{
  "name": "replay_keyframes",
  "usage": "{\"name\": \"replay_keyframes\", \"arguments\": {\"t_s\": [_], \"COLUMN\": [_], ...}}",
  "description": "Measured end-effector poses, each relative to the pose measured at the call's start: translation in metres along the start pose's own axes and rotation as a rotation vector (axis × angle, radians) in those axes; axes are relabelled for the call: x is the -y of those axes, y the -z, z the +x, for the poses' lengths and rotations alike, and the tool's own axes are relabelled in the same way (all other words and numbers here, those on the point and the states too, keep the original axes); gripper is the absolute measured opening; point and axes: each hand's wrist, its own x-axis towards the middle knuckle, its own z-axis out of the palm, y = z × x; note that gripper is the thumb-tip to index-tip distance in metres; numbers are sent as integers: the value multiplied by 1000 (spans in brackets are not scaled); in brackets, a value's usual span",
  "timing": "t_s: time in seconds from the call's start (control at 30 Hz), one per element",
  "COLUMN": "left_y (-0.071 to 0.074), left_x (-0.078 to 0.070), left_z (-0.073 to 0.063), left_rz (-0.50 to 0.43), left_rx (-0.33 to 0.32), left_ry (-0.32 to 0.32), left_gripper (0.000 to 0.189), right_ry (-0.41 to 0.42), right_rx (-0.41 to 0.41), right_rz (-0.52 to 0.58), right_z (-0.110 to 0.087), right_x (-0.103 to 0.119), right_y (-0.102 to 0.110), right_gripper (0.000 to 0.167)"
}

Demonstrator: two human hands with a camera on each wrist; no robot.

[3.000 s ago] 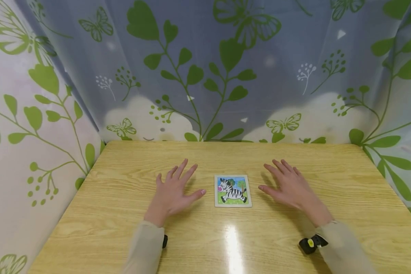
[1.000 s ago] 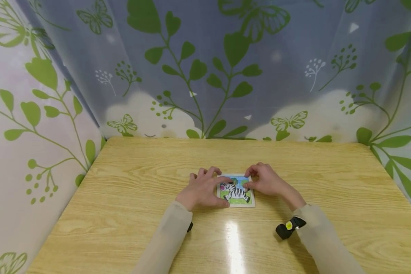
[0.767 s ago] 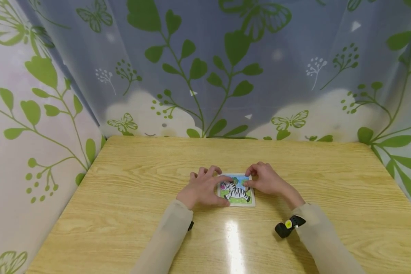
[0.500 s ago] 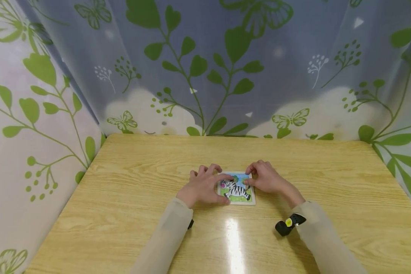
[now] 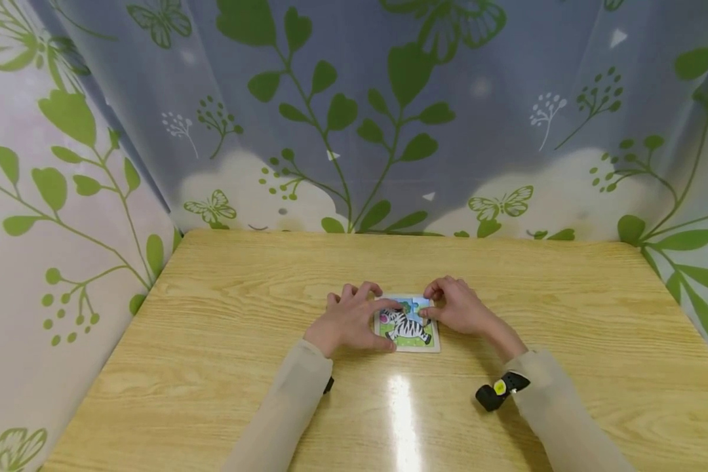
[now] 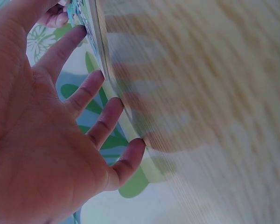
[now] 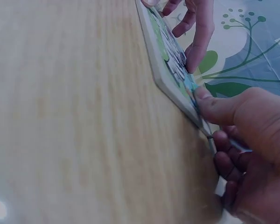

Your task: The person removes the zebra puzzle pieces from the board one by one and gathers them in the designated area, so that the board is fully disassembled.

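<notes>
A small square zebra jigsaw puzzle (image 5: pixel 410 331) in a pale frame lies flat on the table. My left hand (image 5: pixel 348 324) rests over its left side, index finger pressing near the zebra's head and thumb at the bottom edge. The other left fingers (image 6: pixel 105 123) are spread, their tips at the tabletop in the left wrist view. At the top right corner my right hand (image 5: pixel 460 308) pinches the blue puzzle piece (image 5: pixel 416 305), whose outline now stands out from its neighbours. The right wrist view shows the thumb (image 7: pixel 207 100) on that corner, with the other fingers curled beneath it.
The wood-grain table (image 5: pixel 242 275) extends around the puzzle on all sides, with a bright glare streak in front. A leaf-and-butterfly patterned curtain (image 5: pixel 354 131) hangs along the back and both sides. A black wrist strap (image 5: pixel 501 390) sits at the right sleeve.
Both hands were spread apart on either side of the puzzle, then came in onto it. Over the last half second they hold still, while a seam appears round the top right piece.
</notes>
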Motion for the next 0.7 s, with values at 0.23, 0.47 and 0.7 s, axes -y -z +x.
{"name": "replay_keyframes", "arguments": {"t_s": [0.23,0.47,0.7], "left_y": [-3,-4,-3], "left_x": [2,2,2], "left_z": [0,0,1], "left_rz": [-2,6,19], "left_rx": [-3,2,-3], "left_ry": [-3,-2,0], "left_gripper": [71,71,71], "right_ry": [-60,-55,-34], "right_rx": [-38,-42,-44], "right_rz": [183,122,93], "right_z": [-5,-5,-4], "right_x": [-3,-4,-4], "right_y": [-8,-6,-4], "right_gripper": [24,26,23]}}
